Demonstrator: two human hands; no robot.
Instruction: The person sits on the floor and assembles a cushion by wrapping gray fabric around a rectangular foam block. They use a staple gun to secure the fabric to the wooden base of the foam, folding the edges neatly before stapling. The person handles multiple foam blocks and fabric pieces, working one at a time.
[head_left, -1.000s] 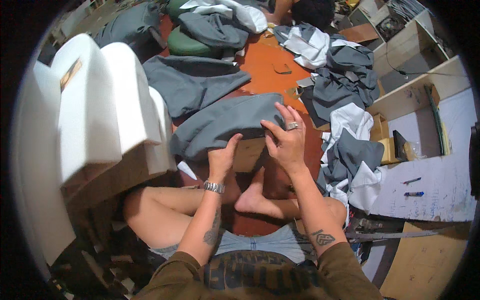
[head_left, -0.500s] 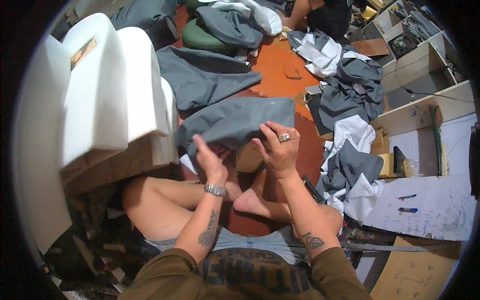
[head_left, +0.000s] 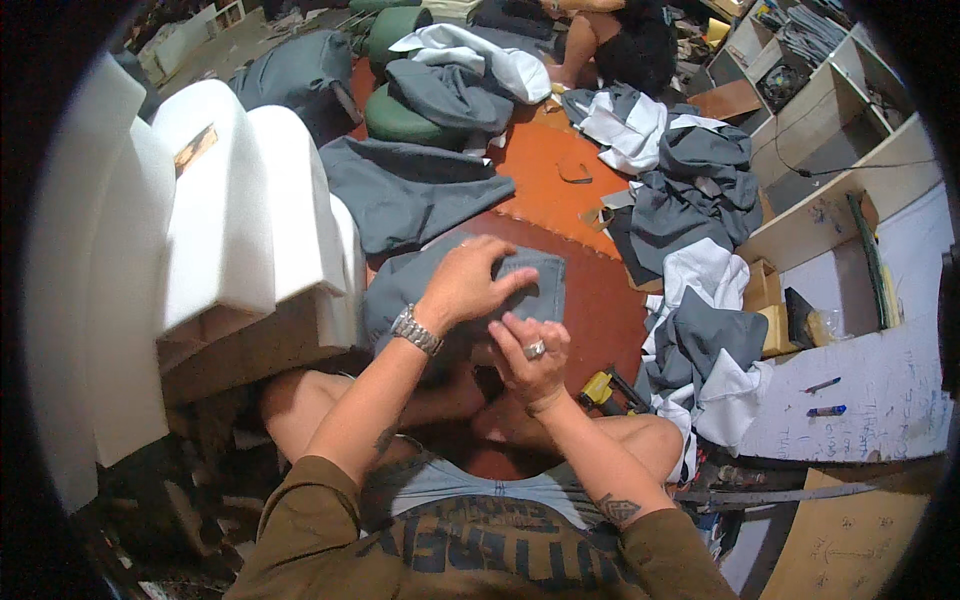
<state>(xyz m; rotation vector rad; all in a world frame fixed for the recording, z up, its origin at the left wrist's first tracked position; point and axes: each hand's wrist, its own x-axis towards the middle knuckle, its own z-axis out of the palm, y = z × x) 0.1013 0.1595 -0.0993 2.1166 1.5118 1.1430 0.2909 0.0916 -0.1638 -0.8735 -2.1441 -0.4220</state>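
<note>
A grey leather-like cover (head_left: 415, 285) with a stitched edge lies in front of my crossed legs. My left hand (head_left: 470, 285), with a metal watch at the wrist, has come over the top of the cover. Its thumb and fingers are apart; whether it presses on the cover I cannot tell. At the cover's near edge, my right hand (head_left: 535, 360), with a ring on one finger, has its thumb and fingers closed on the material. The cover's lower left part is shaded and partly hidden behind my left forearm.
White foam pieces (head_left: 215, 200) stand at the left. Another grey cover (head_left: 410, 195) lies beyond, on the red and orange floor covering (head_left: 560, 170). Grey and white covers (head_left: 705, 330) are heaped at the right. A yellow and black tool (head_left: 600, 388) lies beside my right knee. Another person (head_left: 580, 50) sits far off.
My left hand has moved up and right, from the cover's near side to over its top. My right hand has come down and left to the near edge. The cover has shifted lower.
</note>
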